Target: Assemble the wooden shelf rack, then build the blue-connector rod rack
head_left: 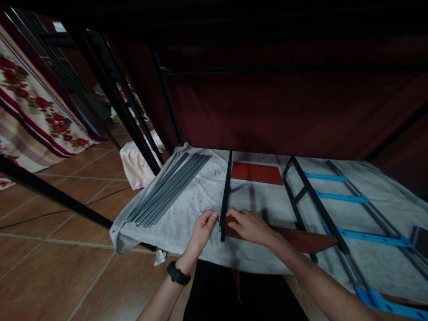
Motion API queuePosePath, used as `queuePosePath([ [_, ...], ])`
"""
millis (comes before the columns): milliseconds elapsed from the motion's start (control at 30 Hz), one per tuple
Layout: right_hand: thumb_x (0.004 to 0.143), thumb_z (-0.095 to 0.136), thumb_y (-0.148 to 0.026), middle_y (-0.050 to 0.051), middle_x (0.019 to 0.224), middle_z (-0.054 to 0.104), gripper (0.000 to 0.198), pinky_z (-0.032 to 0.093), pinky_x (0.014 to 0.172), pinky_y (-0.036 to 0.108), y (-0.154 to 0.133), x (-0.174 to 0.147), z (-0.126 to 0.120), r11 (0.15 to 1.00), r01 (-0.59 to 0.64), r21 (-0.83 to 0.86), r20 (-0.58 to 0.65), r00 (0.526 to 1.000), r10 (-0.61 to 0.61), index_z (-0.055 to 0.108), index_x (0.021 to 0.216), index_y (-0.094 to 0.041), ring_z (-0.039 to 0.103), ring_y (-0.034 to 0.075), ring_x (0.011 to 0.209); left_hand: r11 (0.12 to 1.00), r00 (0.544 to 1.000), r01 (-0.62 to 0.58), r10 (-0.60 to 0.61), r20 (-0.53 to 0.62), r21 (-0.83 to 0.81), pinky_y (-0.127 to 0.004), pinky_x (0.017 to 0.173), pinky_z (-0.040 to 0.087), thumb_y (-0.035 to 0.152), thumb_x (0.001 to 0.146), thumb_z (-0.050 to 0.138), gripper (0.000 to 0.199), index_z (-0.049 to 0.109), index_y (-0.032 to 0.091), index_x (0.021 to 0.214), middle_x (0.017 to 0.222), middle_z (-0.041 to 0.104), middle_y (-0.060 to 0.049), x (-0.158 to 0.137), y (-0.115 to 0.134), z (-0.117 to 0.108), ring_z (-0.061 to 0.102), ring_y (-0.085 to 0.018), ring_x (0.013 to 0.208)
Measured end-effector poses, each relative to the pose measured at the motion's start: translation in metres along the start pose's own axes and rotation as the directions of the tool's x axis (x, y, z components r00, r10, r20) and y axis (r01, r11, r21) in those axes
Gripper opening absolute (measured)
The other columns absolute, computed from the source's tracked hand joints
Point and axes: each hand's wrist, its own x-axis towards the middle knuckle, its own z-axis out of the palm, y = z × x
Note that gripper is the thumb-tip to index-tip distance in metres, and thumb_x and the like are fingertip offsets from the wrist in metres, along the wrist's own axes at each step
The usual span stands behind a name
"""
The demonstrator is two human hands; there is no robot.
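My left hand (203,227) is closed in a pinch just left of a black metal bar (225,200); whatever its fingertips hold is too small to make out. On the other side of the bar, my right hand (251,226) curls its fingers over a reddish-brown board (294,237), beside the bar's near end. The board stands on edge between the bar and a black metal frame (309,200) to the right. Farther back, a flat orange-red panel (257,173) lies on the grey blanket (190,223). A couple of small screws (217,172) lie left of the bar.
Several thin grey metal tubes (172,189) lie on the left of the blanket. At right is a ladder-like frame with blue crosspieces (341,196). Black bed posts (115,98) rise on the left, dark overhead framing crosses the top, and a maroon curtain (284,111) hangs behind.
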Motion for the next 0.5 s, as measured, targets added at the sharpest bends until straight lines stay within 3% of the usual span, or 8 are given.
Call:
queuePosePath([
  [267, 0.095, 0.043, -0.029, 0.002, 0.116, 0.071, 0.027, 0.045, 0.083, 0.032, 0.0003, -0.0005, -0.0001, 1.0, 0.006, -0.028, -0.004, 1.0, -0.007, 0.053, 0.12, -0.028, 0.068, 0.023, 0.101, 1.0, 0.997, 0.028, -0.027, 0.074, -0.009, -0.025, 0.056, 0.029, 0.058, 0.086, 0.055, 0.044, 0.048, 0.02, 0.066, 0.057, 0.04, 0.006, 0.0001, 0.0011, 0.0009, 0.035, -0.01, 0.055],
  [500, 0.095, 0.043, -0.029, 0.003, 0.115, 0.072, 0.027, 0.045, 0.082, 0.032, 0.0003, 0.0005, 0.0007, 0.999, 0.007, -0.041, -0.004, 1.0, -0.008, 0.053, 0.12, -0.028, 0.068, 0.023, 0.101, 0.982, 0.978, -0.167, 0.154, 0.14, 0.087, -0.025, 0.068, 0.039, 0.046, 0.088, 0.059, 0.027, 0.06, 0.019, 0.083, 0.074, 0.053, 0.001, 0.0011, 0.0, -0.0069, 0.049, -0.014, 0.072],
])
